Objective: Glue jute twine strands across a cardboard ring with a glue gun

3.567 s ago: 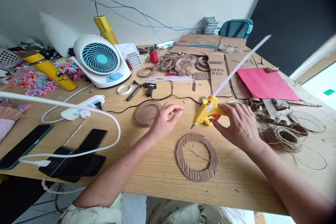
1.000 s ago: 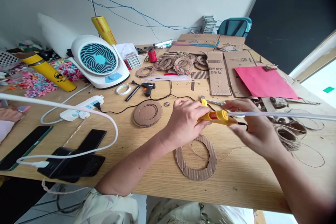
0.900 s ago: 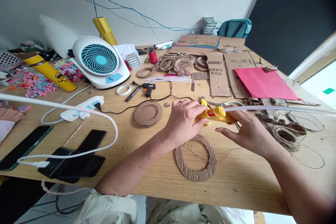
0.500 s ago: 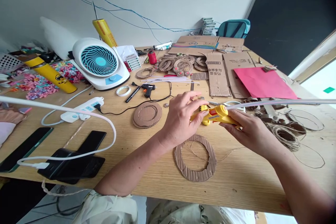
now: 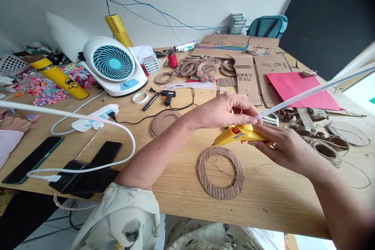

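My right hand (image 5: 283, 146) is wrapped round the handle of a yellow hot glue gun (image 5: 238, 135), its nozzle tilted down to the left. A long translucent white glue stick (image 5: 304, 97) runs from the gun up to the right. With thumb and fingertips, my left hand (image 5: 224, 110) pinches that stick where it meets the gun. Below the nozzle, a corrugated cardboard ring (image 5: 223, 193) lies flat on the table. A thin strand of twine (image 5: 259, 171) trails to the right of the ring. Behind my left forearm, another cardboard ring (image 5: 159, 122) is partly hidden.
At the left are a white fan (image 5: 113, 64), a power strip (image 5: 98, 116) and phones (image 5: 33, 160). A black glue gun (image 5: 168, 97) lies mid-table. Decorated rings (image 5: 206, 71), cardboard sheets (image 5: 249, 80), pink paper (image 5: 301, 90) and coiled twine (image 5: 325, 150) lie beyond. Another person's hand (image 5: 16, 121) is at far left.
My left hand has moved from the gun's front to the glue stick at its rear and pinches it. The stick's far end has swung upward. My right hand keeps hold of the gun.
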Action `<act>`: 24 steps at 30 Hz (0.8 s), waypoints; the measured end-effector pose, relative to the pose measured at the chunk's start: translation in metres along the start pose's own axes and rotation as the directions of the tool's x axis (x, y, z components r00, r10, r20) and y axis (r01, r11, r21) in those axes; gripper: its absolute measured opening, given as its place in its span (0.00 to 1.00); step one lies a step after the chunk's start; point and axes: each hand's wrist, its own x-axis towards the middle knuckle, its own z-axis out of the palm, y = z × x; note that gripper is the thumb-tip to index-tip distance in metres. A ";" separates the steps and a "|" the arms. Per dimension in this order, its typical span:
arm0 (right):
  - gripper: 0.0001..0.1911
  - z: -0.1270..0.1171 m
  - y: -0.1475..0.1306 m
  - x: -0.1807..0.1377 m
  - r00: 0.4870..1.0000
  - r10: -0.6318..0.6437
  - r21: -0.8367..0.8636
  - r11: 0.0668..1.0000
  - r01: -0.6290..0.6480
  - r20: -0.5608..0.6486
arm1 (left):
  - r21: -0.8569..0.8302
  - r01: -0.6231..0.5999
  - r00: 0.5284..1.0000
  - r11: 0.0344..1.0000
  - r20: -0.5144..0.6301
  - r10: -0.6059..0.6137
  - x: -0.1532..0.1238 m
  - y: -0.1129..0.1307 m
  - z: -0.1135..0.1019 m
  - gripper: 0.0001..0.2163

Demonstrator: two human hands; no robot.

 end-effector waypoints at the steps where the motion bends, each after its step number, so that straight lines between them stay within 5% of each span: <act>1: 0.18 0.001 0.001 0.000 1.000 -0.007 -0.008 1.000 0.007 -0.009 | -0.006 -0.007 1.000 1.000 -0.008 0.007 -0.001 0.000 0.000 0.06; 10: 0.17 -0.003 0.004 -0.001 1.000 -0.007 -0.009 1.000 0.007 -0.025 | -0.146 -0.038 0.998 0.989 0.044 0.045 0.003 0.006 0.005 0.06; 16: 0.19 -0.006 0.005 -0.001 0.998 -0.022 0.020 1.000 0.023 -0.052 | -0.260 0.015 1.000 0.965 -0.021 -0.022 0.007 0.002 0.008 0.01; 24: 0.17 -0.003 0.008 -0.001 0.998 -0.020 -0.011 1.000 0.020 -0.055 | -0.045 0.034 0.999 0.998 -0.017 -0.035 0.001 0.013 0.003 0.04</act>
